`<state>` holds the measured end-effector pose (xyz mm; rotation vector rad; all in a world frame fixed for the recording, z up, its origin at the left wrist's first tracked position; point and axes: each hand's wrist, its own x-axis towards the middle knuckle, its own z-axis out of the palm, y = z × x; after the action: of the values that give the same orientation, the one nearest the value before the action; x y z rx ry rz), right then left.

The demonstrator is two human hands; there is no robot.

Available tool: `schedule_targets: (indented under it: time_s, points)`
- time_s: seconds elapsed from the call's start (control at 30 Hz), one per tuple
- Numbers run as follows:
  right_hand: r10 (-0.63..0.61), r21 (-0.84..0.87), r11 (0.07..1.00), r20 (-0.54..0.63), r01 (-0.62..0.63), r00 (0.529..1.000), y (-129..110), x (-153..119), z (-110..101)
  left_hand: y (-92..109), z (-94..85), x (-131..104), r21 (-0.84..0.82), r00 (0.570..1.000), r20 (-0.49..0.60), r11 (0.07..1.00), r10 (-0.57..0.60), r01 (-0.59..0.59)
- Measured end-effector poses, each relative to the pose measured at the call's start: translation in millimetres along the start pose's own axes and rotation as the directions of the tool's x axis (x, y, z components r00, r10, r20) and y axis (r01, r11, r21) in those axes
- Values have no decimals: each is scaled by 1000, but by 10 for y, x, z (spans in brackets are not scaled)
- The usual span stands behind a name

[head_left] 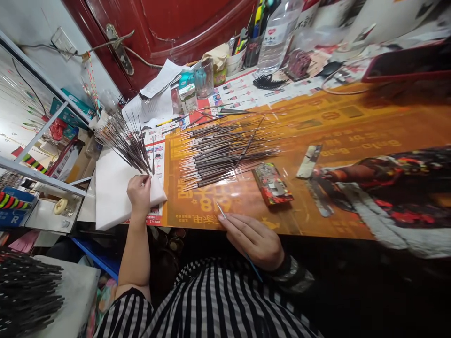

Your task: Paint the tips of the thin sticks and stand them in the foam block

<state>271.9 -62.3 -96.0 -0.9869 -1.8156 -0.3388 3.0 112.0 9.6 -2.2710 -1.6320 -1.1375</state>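
Note:
Over the white foam block (112, 197) my left hand (139, 190) is closed in a pinch near the lower end of a thin dark stick (153, 155). Many similar dark sticks (132, 145) stand in the foam just behind it. My right hand (255, 239) holds a thin brush (219, 207) between thumb and fingers, its tip pointing up and left at the table's front edge. A wide row of dark sticks with pale tips (214, 155) lies on the orange table cover (303, 188), beyond my right hand. Beside them is a paint-stained box (272, 184).
A paint-stained handle (373, 171) and a pale cloth (384, 230) lie at the right. Along the back stand a glass (203, 80), a water bottle (276, 40) and a red-edged phone (405, 63). More dark sticks (28, 293) are at the lower left.

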Motion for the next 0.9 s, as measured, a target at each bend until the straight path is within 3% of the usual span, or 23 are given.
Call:
schedule_targets:
  time_s: [0.2, 0.37, 0.5, 0.6, 0.67, 0.73, 0.83, 0.9]
  points:
    - [23, 18, 1000, -8, -23, 1000, -9, 16, 13, -24, 42, 10, 34, 997, 65, 998, -46, 44]
    - [133, 128, 984, -60, -124, 989, -74, 141, -75, -43, -9, 51, 113, 996, 88, 994, -18, 7]
    - [241, 157, 962, -112, -222, 964, -67, 247, -405, 109, -50, 17, 284, 997, 45, 957, 56, -66]
    - [324, 61, 946, -169, -318, 931, 7, 261, -804, 380, 22, -43, 206, 979, 93, 959, 179, -195]
    - [402, -33, 906, -252, -423, 880, 85, 235, -1107, 577, 128, -77, 29, 919, 233, 942, 318, -334]
    - [481, -114, 826, -367, -552, 796, 186, 187, -1422, 731, 266, -94, -71, 855, 331, 914, 400, -400]
    - [562, -141, 675, -538, -724, 628, 359, 109, -1871, 831, 485, -93, -88, 814, 383, 894, 437, -438]
    - [589, -106, 608, -605, -787, 536, 469, 76, -2111, 823, 605, -85, -65, 811, 366, 882, 456, -466]
